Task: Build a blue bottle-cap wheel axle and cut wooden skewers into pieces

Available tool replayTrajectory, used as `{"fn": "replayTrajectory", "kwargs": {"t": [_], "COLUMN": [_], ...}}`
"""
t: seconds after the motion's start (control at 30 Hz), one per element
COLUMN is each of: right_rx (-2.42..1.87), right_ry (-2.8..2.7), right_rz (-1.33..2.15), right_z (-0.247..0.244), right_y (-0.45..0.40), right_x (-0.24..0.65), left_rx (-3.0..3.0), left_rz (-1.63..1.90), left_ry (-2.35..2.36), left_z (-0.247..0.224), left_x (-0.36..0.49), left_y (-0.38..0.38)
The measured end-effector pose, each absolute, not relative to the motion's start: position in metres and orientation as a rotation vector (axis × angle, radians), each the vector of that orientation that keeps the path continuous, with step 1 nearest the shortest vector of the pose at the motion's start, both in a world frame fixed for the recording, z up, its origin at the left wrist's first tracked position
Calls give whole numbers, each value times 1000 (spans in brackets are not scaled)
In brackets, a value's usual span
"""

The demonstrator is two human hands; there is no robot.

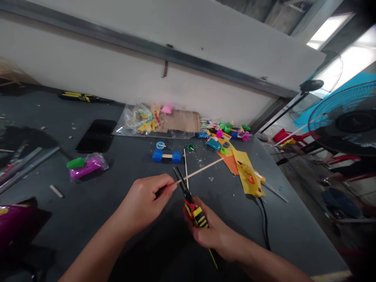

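Note:
My left hand (145, 201) pinches a thin wooden stick (201, 170) near one end, and the stick runs up and to the right over the dark tabletop (129, 133). My right hand (204, 231) grips a pair of long-nosed cutting pliers (192, 203) with yellow, black and red handles. Their dark jaws cross the stick close to my left fingers. A second wooden stick (186, 168) lies beneath, pointing away from me. Just beyond my hands sits a small axle with blue wheels (166, 156).
A yellow hot glue gun (249, 178) with a black cord lies on yellow and orange paper. Toward the wall are a plastic bag of craft scraps (155, 121), colourful small parts, and a phone (96, 136). Magenta clay (86, 166) lies left; a blue fan (343, 117) stands right.

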State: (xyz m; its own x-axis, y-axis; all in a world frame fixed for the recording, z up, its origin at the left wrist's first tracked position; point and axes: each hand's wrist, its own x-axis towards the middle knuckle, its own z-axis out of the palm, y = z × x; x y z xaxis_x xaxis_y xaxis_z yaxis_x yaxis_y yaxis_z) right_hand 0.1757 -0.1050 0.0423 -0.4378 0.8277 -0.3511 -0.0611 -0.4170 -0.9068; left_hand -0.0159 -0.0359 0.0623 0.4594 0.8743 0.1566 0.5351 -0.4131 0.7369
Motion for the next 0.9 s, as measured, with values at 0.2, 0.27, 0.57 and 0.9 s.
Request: {"fn": "replayTrajectory", "kwargs": {"t": [0.2,0.27,0.57,0.9], "right_rx": [-1137,-1155,-1138,-1125], "right_ry": [-1193,-1196,-1115,-1022], "right_rz": [1876,1862,1946,1971], "right_z": [38,39,36,30], "right_y": [-104,-103,-102,-102], "right_x": [174,173,172,172], "left_rx": [2077,2073,2152,2282], "left_rz": [743,759,773,770], "left_ry": [1217,1229,1230,1147], "left_z": [55,52,49,49], "left_x": [-10,-8,-8,-8], "left_y": [-39,-40,-37,-37]}}
